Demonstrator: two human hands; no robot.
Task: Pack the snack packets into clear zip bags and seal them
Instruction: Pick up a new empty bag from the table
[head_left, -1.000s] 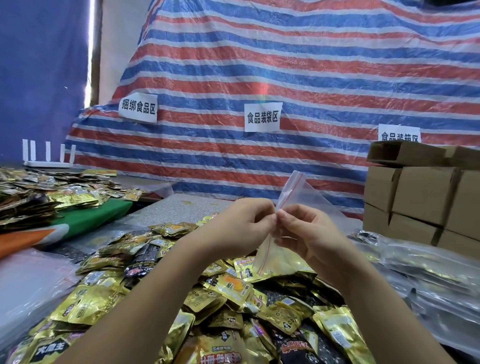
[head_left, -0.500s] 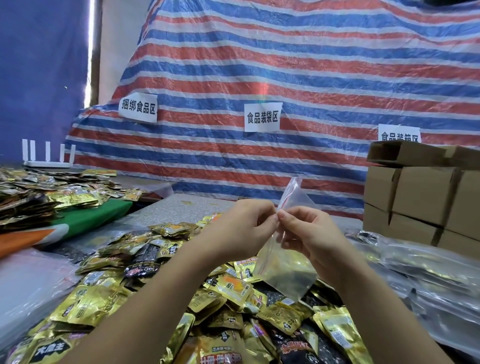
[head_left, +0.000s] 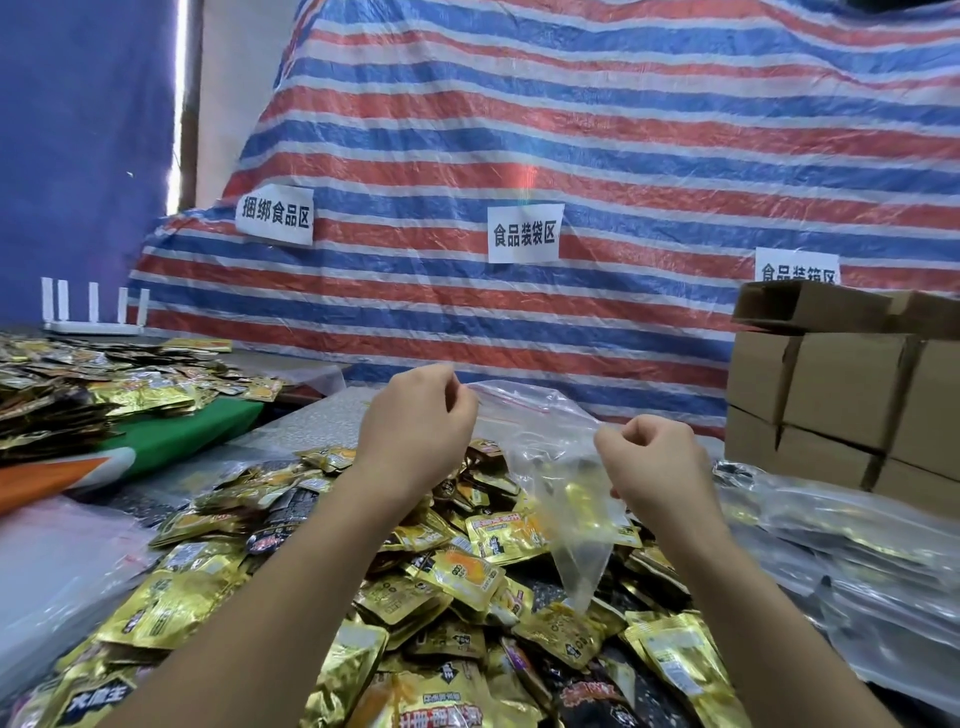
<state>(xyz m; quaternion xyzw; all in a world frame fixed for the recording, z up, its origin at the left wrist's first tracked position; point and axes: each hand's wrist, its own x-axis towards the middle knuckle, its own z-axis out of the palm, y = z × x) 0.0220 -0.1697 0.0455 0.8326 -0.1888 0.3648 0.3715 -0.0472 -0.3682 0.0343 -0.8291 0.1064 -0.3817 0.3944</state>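
Clear zip bag (head_left: 558, 483): hanging empty above the snack packets (head_left: 457, 571). Left hand (head_left: 415, 426) and right hand (head_left: 654, 462) are pinching opposite mouth edges, spreading it, likely for loading.

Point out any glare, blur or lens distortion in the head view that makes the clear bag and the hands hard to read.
Head view: the zip bag is see-through, with faint sheen, so its edges fade into the gold packets; left hand and right hand are sharp enough to show pinching; bright light strip blows out top left; wide-angle lens bows the cardboard boxes at right; near packets at the bottom are soft.
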